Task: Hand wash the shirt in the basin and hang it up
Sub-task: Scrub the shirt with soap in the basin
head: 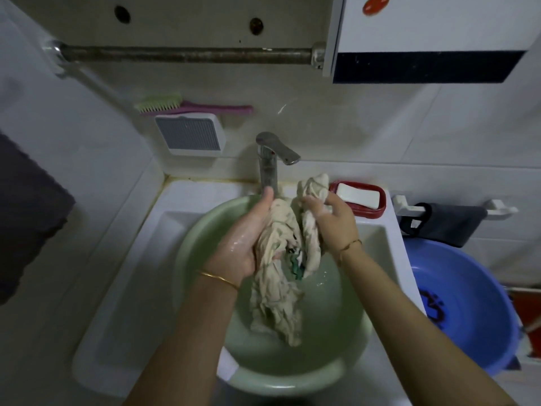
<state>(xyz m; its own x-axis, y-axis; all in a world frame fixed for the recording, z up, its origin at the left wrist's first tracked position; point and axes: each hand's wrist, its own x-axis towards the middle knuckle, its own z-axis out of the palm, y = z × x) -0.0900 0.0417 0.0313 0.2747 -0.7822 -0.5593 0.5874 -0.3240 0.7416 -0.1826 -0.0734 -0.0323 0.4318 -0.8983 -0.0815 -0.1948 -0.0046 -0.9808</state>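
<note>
Your shirt (275, 291) is a wet, cream-coloured bundle, twisted and creased, with a patch of green print showing in the folds near the middle. You hold it over the green basin (199, 230), and its lower end hangs down to the water inside. Your left hand (243, 238), wet and soapy, is wrapped round the left side of the bundle with the thumb pointing up. Your right hand (333, 221) grips the upper right part, where a bunch of cloth sticks up above your fingers.

The basin sits in the white sink (131, 259) and fills most of it. The tap (268, 165) stands just behind your left thumb, very close. The red soap dish (369, 210) with its white bar (358, 195) lies on the sink edge just beside your right hand. A blue basin (468, 288) sits lower on the right, past the sink's side. There is open room toward you, above the near half of the green basin.
</note>
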